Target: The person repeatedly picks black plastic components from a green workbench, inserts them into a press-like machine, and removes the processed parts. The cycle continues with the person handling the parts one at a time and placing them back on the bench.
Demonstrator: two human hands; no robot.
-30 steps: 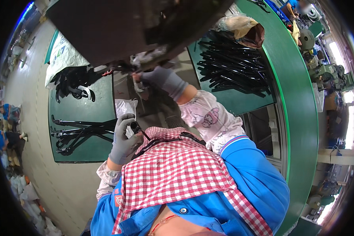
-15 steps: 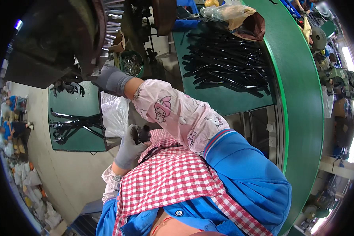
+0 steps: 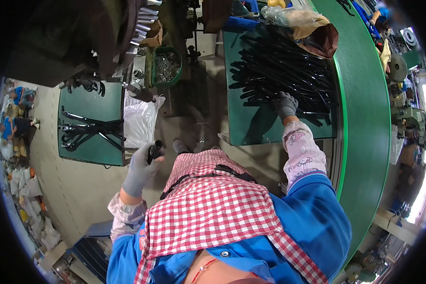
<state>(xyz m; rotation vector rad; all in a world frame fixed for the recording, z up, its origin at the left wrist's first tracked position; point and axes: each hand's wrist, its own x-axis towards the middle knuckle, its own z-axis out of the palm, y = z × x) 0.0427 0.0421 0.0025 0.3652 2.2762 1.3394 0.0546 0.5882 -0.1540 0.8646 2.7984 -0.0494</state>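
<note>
My left hand point(image 3: 141, 171), in a grey glove, is closed round a short black piece with a rounded end point(image 3: 155, 150), held left of my apron; most of that piece is hidden or seen end-on. Out to the right, my gloved right hand point(image 3: 286, 105) reaches onto the near edge of a big pile of black tubes point(image 3: 279, 66). Its fingers are apart and touch the tubes, with no tube lifted. The pile lies on a green tabletop point(image 3: 251, 130). Several jointed black rods point(image 3: 87, 130) rest crossed on a smaller green table point(image 3: 75, 158) at the left.
A dark machine point(image 3: 71, 42) with a ring of metal pins point(image 3: 144, 23) fills the upper left. Beside it stands a green tub of small metal parts point(image 3: 167, 66). Clear plastic sheeting point(image 3: 139, 125) hangs by the left table. A long green counter point(image 3: 364, 142) curves along the right.
My right hand has left the machine and swung right onto the tube pile. The left hand, still round the black piece, has shifted slightly left and up.
</note>
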